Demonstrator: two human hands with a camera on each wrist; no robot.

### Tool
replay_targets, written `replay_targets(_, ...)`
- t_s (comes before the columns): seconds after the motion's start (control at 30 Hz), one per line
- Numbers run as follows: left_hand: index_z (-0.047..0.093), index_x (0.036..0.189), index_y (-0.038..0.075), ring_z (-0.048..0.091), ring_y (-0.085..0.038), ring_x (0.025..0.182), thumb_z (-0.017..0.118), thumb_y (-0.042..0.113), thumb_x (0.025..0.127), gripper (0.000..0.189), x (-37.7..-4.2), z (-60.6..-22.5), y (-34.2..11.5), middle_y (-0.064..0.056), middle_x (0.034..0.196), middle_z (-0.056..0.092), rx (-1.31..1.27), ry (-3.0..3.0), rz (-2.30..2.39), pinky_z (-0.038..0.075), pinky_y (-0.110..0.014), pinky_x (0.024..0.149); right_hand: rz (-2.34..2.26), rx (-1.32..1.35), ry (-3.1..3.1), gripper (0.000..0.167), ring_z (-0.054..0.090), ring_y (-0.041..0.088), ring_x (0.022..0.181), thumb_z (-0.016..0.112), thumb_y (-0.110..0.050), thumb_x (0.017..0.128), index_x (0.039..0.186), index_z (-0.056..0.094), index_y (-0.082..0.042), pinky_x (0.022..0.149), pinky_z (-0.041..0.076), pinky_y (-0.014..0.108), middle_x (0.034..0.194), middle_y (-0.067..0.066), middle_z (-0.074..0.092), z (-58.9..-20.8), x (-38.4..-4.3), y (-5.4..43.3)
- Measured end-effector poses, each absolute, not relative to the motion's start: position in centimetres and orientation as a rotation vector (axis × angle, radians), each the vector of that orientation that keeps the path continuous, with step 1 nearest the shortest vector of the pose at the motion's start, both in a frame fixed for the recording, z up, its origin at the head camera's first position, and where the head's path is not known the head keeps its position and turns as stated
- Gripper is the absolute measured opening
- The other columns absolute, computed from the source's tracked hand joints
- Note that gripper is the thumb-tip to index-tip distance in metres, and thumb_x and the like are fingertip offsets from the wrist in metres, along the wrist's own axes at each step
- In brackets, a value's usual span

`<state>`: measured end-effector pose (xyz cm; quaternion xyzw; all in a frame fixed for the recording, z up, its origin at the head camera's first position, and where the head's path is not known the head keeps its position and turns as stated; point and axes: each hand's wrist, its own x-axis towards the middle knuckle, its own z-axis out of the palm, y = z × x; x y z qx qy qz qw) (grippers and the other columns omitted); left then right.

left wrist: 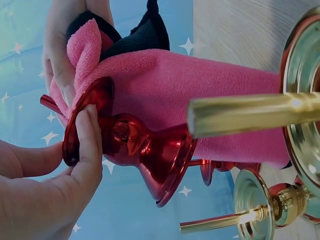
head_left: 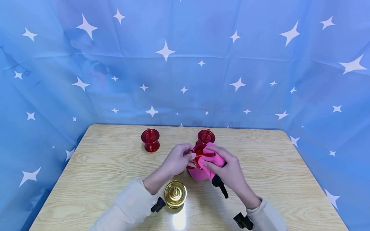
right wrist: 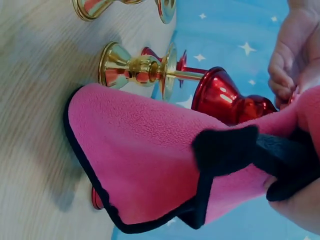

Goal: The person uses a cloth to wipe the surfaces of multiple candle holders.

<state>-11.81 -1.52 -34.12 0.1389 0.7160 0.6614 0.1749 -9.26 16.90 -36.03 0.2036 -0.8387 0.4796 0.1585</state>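
My left hand [head_left: 180, 159] pinches the dish rim of a shiny red candle holder [left wrist: 167, 160] between thumb and fingers. The candle holder is tipped, its dish with the upright post turned toward me and its flared base pointing away. A pink cloth with black edging [left wrist: 225, 95] is bunched in my right hand [head_left: 229, 167], which presses it to the inside of the dish beside the post. In the right wrist view, the rest of the cloth [right wrist: 135, 145] hangs down near the tabletop and covers part of the candle holder.
Two more red candle holders stand at the back, one on the left [head_left: 151, 141] and one just behind my hands [head_left: 206, 137]. A gold candle holder [head_left: 175, 195] stands near my left wrist; another gold one [right wrist: 135, 69] is mostly hidden by my left hand in the head view.
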Motion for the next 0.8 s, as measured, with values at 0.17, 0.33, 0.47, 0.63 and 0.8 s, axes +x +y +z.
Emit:
replay_targets(0.17,0.057,0.106,-0.010,0.064,-0.022,0.071,0.046,-0.005,0.092,0.019,-11.8,-34.3,-1.5,-0.015,0.090,0.059,0.401,2.081,1.824,0.056,-0.031,0.066,1.459,0.523,-2.411,0.032,0.058,0.023,0.102,0.076,0.001,0.071,0.101,0.068,-0.005,0.074,0.050,0.015,0.110,0.010,0.063,-36.0,-9.1,16.6)
replay_targets(0.33,0.059,0.107,-0.010,0.065,-0.025,0.071,0.049,-0.003,0.092,0.019,-12.0,-34.4,-1.4,-0.015,0.091,0.061,0.379,2.082,1.811,0.056,-0.031,0.065,1.440,0.529,-2.373,0.026,0.061,0.020,0.084,0.072,0.013,0.068,0.091,0.067,0.003,0.064,0.051,0.015,0.094,0.015,0.065,-34.2,-8.4,15.7)
replay_targets(0.47,0.057,0.109,-0.011,0.065,-0.027,0.072,0.052,0.000,0.091,0.021,-12.2,-34.4,-1.4,-0.016,0.092,0.061,0.323,2.033,1.855,0.056,-0.032,0.067,1.419,0.476,-2.388,0.025,0.060,0.016,0.080,0.072,0.013,0.068,0.090,0.067,0.003,0.059,0.050,0.016,0.093,0.016,0.065,-33.2,-8.1,15.5)
replay_targets(0.63,0.057,0.093,-0.010,0.065,-0.025,0.067,0.056,0.000,0.089,0.010,-12.3,-34.3,-1.2,-0.012,0.079,0.058,0.279,2.034,1.906,0.056,-0.032,0.065,1.457,0.437,-2.414,0.025,0.060,0.014,0.082,0.072,0.011,0.070,0.092,0.068,0.001,0.058,0.050,0.019,0.097,0.015,0.065,-33.4,-8.4,16.0)
replay_targets(0.8,0.058,0.083,-0.009,0.066,-0.022,0.061,0.060,-0.001,0.086,0.009,-12.2,-34.2,-1.2,-0.011,0.072,0.058,0.237,2.055,1.916,0.056,-0.030,0.061,1.492,0.468,-2.399,0.026,0.058,0.014,0.092,0.074,0.004,0.072,0.094,0.070,-0.007,0.064,0.051,0.020,0.099,0.005,0.066,-35.2,-9.3,17.1)
